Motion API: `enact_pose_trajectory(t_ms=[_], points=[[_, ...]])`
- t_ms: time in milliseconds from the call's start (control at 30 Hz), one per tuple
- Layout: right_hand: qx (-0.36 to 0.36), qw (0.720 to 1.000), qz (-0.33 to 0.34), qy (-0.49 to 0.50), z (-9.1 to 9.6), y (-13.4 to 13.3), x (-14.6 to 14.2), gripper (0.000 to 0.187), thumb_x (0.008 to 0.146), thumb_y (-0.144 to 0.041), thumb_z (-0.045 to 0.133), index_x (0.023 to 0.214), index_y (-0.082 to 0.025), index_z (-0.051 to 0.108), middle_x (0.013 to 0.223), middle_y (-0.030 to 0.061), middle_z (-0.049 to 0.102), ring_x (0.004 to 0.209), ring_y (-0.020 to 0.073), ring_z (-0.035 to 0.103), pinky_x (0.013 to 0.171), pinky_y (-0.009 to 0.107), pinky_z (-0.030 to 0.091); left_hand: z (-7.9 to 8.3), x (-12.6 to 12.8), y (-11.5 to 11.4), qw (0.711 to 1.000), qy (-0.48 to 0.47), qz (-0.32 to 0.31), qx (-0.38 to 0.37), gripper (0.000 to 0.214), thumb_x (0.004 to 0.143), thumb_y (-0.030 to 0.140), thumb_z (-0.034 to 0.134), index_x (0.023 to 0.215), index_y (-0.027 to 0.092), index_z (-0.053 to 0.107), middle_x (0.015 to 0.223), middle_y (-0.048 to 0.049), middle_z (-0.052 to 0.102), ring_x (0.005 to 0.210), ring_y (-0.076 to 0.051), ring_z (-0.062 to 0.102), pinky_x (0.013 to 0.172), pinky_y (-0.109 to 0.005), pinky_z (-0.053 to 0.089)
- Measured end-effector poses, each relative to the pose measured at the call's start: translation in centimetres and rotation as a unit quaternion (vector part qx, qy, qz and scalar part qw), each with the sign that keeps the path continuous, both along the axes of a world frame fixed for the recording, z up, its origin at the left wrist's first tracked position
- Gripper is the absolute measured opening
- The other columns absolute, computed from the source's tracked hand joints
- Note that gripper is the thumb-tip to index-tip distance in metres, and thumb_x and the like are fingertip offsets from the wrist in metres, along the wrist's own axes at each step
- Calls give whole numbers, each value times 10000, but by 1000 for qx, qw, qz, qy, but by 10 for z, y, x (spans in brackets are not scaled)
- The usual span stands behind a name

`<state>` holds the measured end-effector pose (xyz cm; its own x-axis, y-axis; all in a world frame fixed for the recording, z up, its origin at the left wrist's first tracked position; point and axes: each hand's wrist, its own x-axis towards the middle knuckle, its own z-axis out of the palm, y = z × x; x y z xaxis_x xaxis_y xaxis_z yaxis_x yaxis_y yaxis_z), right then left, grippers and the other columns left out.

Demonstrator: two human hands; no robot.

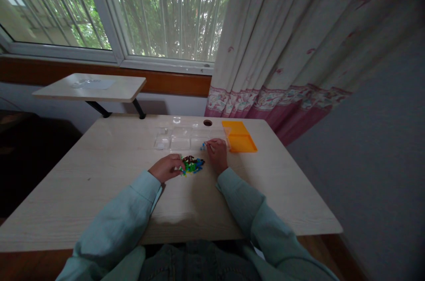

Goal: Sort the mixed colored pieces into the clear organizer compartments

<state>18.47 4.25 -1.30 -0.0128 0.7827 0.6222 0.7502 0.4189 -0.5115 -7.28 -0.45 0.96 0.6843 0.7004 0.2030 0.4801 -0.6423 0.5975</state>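
You can pass over the table [195, 210] on the near side of the piece pile [191, 165]. Beyond it, the clear tray [180, 142] and orange tray [242, 143] obstruct you; your left hand [167, 167] blocks its left edge, your right hand [218, 156] its far right.

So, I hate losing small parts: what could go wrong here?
The small coloured pieces lie in a loose heap on the table, so the left grip at its edge might scatter some. The clear tray is hard to see against that pale surface, so the right grip could knock it, jolting the blue pieces that appear to sit inside.
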Motion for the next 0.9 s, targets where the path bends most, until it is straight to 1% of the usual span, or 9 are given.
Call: enact_pose_trajectory(t_ms=[167, 333, 400, 500, 600, 700, 800, 900], points=[[-1, 1000, 5, -3, 0, -1, 0, 237, 911, -324, 533, 896, -187, 726, 922, 80, 654, 953, 214, 550, 915, 397, 401, -5, 2, 1, 1000, 5, 0, 7, 150, 849, 318, 598, 900, 218, 697, 852, -46, 570, 814, -163, 549, 748, -244, 428], [-1, 1000, 12, -11, -3, 1, 1, 224, 909, -312, 545, 894, -177, 723, 916, 74, 657, 945, 211, 552, 904, 385, 398, -10, 6, 1, 999, 40, 14, 28, 160, 861, 309, 565, 878, 200, 682, 834, -49, 565, 817, -167, 544, 732, -248, 429], [-1, 1000, 12, -12, -4, 2, 2, 221, 909, -310, 544, 890, -180, 722, 913, 73, 657, 935, 208, 553, 897, 383, 400, -10, 7, 1, 999, 42, 27, 22, 183, 863, 337, 567, 851, 189, 675, 793, -44, 553, 784, -164, 538, 700, -246, 426], [7, 1000, 21, -16, -3, 0, 0, 216, 910, -309, 539, 895, -192, 720, 918, 70, 653, 942, 206, 550, 905, 384, 401, -7, 8, 0, 999, 16, 49, -1, 225, 863, 389, 576, 849, 185, 670, 771, -34, 548, 755, -156, 534, 687, -244, 424], [19, 998, 56, -23, 1, -6, -4, 206, 910, -309, 543, 890, -204, 719, 922, 64, 648, 960, 203, 543, 923, 386, 400, -2, 9, -1, 998, -25, 64, -14, 244, 866, 410, 577, 854, 184, 669, 780, -31, 555, 760, -150, 532, 717, -253, 428], [23, 992, 122, -37, 7, -17, -10, 194, 908, -306, 548, 891, -219, 720, 937, 56, 648, 974, 195, 541, 924, 374, 408, 1, 11, -2, 994, -66, 90, -21, 267, 872, 418, 569, 847, 170, 664, 792, -34, 555, 759, -145, 527, 718, -257, 428], [16, 981, 183, -67, 12, -27, -17, 185, 905, -306, 549, 952, -249, 718, 965, 45, 653, 1004, 195, 538, 944, 375, 406, -4, 16, -1, 980, -122, 155, -22, 287, 871, 435, 566, 848, 165, 660, 790, -28, 548, 741, -137, 511, 684, -247, 421], [11, 973, 208, -97, 15, -33, -21, 198, 887, -328, 575, 1024, -275, 708, 988, 43, 655, 1030, 203, 532, 964, 382, 398, -13, 21, 1, 961, -172, 216, -25, 294, 858, 451, 581, 841, 168, 662, 759, -15, 530, 709, -132, 491, 647, -240, 410]])
